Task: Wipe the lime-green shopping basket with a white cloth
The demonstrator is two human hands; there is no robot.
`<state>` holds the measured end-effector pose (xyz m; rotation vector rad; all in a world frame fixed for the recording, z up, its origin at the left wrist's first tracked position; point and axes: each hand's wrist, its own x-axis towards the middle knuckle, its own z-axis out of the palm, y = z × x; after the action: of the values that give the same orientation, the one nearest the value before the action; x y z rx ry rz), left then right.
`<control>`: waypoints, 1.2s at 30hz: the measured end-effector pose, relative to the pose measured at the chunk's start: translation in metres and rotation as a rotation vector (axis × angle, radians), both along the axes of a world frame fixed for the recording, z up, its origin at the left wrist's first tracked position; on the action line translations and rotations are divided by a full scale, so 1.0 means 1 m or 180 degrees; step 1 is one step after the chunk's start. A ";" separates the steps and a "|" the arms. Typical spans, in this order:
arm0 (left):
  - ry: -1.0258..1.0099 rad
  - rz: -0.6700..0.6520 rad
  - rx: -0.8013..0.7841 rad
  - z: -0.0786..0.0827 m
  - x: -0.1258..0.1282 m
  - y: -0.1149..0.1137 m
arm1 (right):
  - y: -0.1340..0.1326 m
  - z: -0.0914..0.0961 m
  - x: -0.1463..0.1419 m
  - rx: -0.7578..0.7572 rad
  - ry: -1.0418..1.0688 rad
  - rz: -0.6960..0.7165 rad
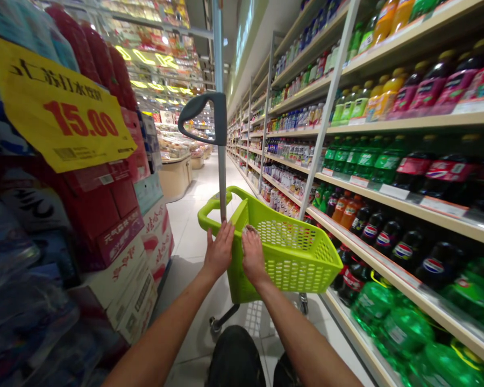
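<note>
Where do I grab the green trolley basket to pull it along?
Probably the grey loop handle atop the upright pole, reached from the near side. Its open loop lets fingers wrap through, and it stands high above the basket.

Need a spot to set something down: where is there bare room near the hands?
Inside the green basket, beyond the left hand and right hand; tiled floor between basket and stacked boxes. Right shelves are packed with bottles.
</note>
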<state>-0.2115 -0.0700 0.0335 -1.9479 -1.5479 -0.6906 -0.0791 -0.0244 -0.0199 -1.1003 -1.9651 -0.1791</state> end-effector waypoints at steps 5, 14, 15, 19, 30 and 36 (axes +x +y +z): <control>0.0252 -0.0006 -0.0419 -0.002 0.013 0.005 | 0.005 -0.020 0.053 -0.0171 0.0109 -0.0520; 0.0318 0.0056 -0.0538 -0.007 0.030 0.010 | 0.003 -0.027 0.076 0.0055 -0.0069 -0.0155; 0.0325 0.0027 -0.0535 -0.009 0.034 0.011 | 0.003 -0.031 0.091 0.0041 0.0020 -0.0298; 0.0345 -0.0082 -0.0655 -0.020 0.056 0.015 | 0.002 -0.042 0.130 0.0067 0.0218 -0.0771; 0.0326 -0.0266 -0.1086 -0.028 0.084 0.019 | 0.007 -0.059 0.229 -0.0334 -0.0007 -0.1632; 0.0320 -0.0311 -0.1253 -0.027 0.099 0.020 | 0.007 -0.061 0.196 -0.0088 -0.0266 -0.0989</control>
<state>-0.1125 -0.0498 0.0064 -2.3167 -1.6279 -0.3347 0.1166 -0.0171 -0.0806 -1.4337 -1.8635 -0.3700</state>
